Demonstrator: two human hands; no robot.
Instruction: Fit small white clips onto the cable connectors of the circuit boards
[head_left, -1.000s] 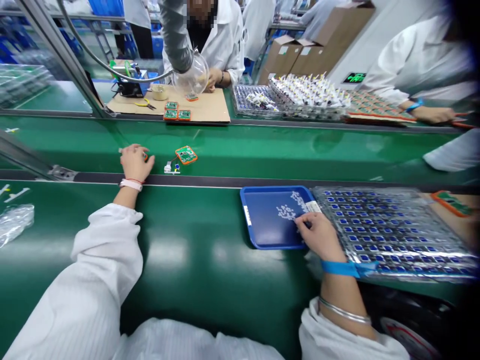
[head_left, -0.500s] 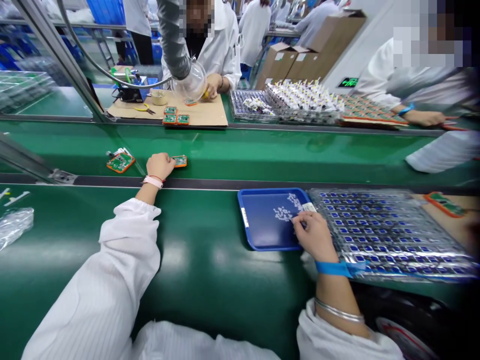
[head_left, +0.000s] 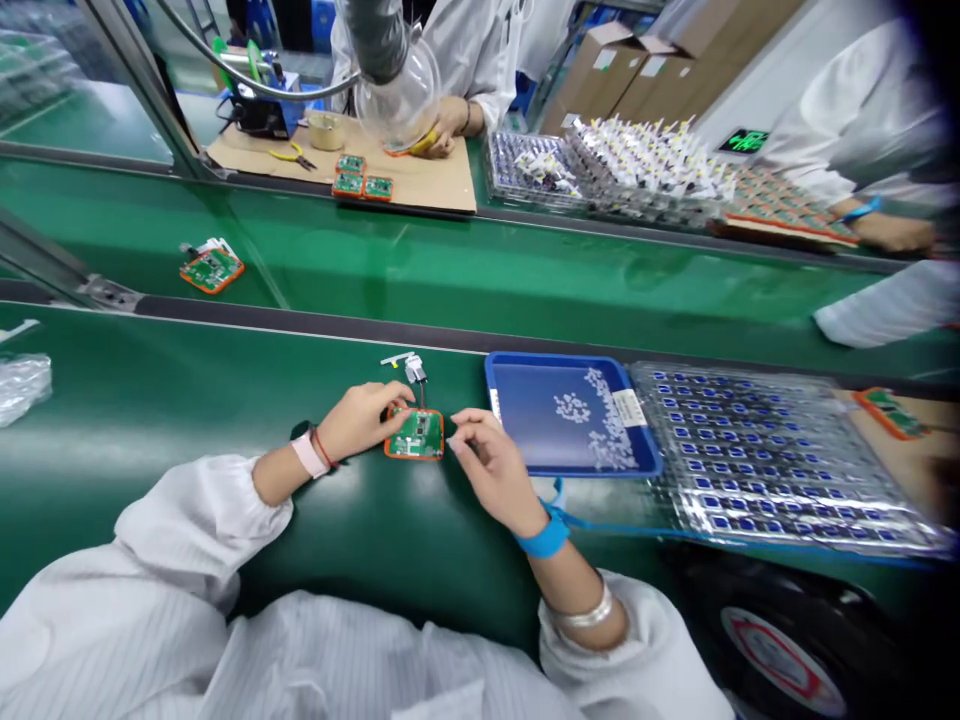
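A green circuit board (head_left: pixel 417 436) with an orange rim lies on the green bench in front of me. My left hand (head_left: pixel 364 420) grips it by its left side, fingers closed at the edge. Wires run from the board's top to a small white connector part (head_left: pixel 415 369). At the right edge of the board is my right hand (head_left: pixel 491 465), its thumb and fingertips pinched. Whatever the pinch holds is too small to make out. Just beyond that hand, a blue tray (head_left: pixel 525 440) contains scattered tiny white pieces (head_left: pixel 611 440).
A clear plastic tray (head_left: pixel 765 450) of blue-topped parts stands right of the blue tray. Another orange-rimmed board (head_left: pixel 212 269) lies on the conveyor strip (head_left: pixel 360 265). Across it, a co-worker's hand (head_left: pixel 448 125) works under a clear extraction hood (head_left: pixel 397 100). A plastic bag (head_left: pixel 26 388) lies left.
My left hand has brought the circuit board from the conveyor strip back onto the bench. My right hand has left the blue tray and moved left to the board. The view has tilted down.
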